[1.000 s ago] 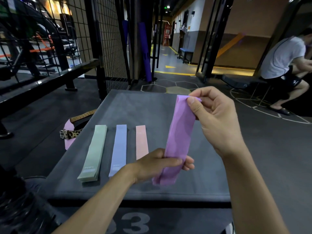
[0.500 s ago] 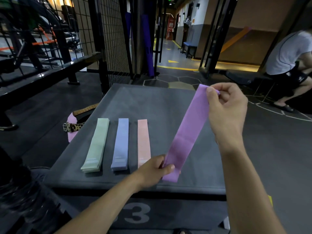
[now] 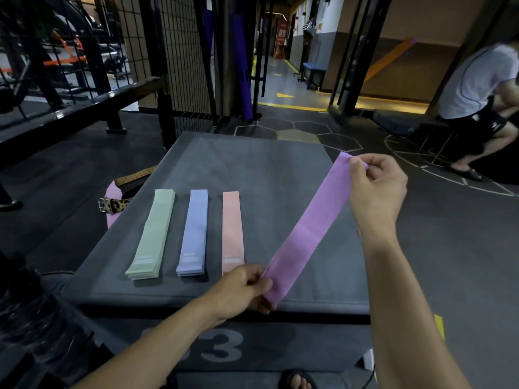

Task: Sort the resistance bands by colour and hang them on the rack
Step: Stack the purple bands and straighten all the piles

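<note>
Purple band [image 3: 309,231] is stretching slantwise above the grey box [image 3: 252,164] | left hand [image 3: 241,290] is pinching its near end, right hand [image 3: 376,186] its far end | it is looking light, soft, limp, probably best held by both ends | green [image 3: 153,234], blue [image 3: 193,231] and pink [image 3: 232,228] stacks are lying alongside.
</note>
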`<state>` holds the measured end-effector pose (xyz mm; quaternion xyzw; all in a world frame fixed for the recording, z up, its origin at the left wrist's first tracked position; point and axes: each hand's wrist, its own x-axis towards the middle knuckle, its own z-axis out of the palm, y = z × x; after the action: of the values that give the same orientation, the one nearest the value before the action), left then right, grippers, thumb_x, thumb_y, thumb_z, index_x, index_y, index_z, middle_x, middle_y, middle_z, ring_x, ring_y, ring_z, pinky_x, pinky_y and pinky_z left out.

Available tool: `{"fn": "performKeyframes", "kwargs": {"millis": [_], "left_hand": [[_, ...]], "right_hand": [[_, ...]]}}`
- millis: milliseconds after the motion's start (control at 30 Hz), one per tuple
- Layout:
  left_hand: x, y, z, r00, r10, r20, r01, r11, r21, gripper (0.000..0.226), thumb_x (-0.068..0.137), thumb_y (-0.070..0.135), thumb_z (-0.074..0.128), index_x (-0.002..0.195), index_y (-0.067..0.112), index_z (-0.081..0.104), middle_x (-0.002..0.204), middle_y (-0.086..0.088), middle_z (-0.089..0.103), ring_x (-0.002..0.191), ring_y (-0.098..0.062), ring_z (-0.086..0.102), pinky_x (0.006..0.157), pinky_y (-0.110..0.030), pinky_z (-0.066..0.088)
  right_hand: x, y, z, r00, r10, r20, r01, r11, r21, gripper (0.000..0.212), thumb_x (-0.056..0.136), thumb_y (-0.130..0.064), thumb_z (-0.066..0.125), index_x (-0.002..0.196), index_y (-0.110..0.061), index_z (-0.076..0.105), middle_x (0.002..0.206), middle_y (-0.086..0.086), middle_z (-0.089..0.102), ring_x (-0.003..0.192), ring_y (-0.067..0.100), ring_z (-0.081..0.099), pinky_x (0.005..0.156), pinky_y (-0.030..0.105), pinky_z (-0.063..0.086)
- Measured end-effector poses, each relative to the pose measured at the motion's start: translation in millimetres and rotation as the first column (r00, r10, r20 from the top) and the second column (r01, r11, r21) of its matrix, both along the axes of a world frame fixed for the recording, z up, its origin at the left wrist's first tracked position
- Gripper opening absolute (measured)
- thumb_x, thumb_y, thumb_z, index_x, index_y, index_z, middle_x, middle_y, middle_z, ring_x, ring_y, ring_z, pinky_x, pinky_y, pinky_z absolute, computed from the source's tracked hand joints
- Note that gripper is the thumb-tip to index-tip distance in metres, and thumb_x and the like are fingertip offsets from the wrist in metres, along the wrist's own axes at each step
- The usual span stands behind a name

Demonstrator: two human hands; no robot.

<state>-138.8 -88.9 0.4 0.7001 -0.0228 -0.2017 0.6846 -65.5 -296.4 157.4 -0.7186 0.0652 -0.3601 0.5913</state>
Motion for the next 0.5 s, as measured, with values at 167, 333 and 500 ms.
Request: {"fn": "performKeyframes", "kwargs": {"millis": [167,333,500], "left_hand": [[-0.8,3.7,7.9,0.998,0.052,-0.034,-0.052,0.999,0.001,0.009,0.097,0.007,0.064,0.1,-0.001,0.066,0.085,-0.013,0.074,0.073,-0.028,0.071,0.073,-0.038,0.059],[-2.8,7.5,41.6,0.999,-0.013,-0.047,0.011,0.999,-0.036,0.013,0.096,0.01,0.065,0.098,-0.001,0.07,0.086,-0.02,0.073,0.071,-0.026,0.071,0.066,-0.031,0.059],[9.2,14.7,66.1,1.0,0.024,0.003,-0.025,0.998,0.053,0.015,0.096,0.009,0.066,0.1,-0.004,0.072,0.092,-0.025,0.074,0.072,-0.025,0.071,0.068,-0.034,0.061]], "right_hand": [[1.8,-7.0,-15.0,0.999,0.006,-0.05,-0.006,1.0,0.006,0.006,0.092,-0.022,0.063,0.087,-0.025,0.066,0.077,-0.007,0.072,0.066,0.001,0.063,0.068,0.026,0.051],[-2.7,-2.8,-35.4,0.983,0.125,-0.134,-0.124,0.992,0.016,0.004,0.09,-0.021,0.065,0.086,-0.022,0.067,0.078,-0.003,0.074,0.069,0.007,0.064,0.07,0.038,0.054],[-16.5,9.9,-53.5,0.956,0.245,-0.163,-0.254,0.966,-0.039,0.005,0.091,-0.015,0.068,0.087,-0.018,0.066,0.078,-0.003,0.074,0.071,0.006,0.067,0.07,0.036,0.056]]}}
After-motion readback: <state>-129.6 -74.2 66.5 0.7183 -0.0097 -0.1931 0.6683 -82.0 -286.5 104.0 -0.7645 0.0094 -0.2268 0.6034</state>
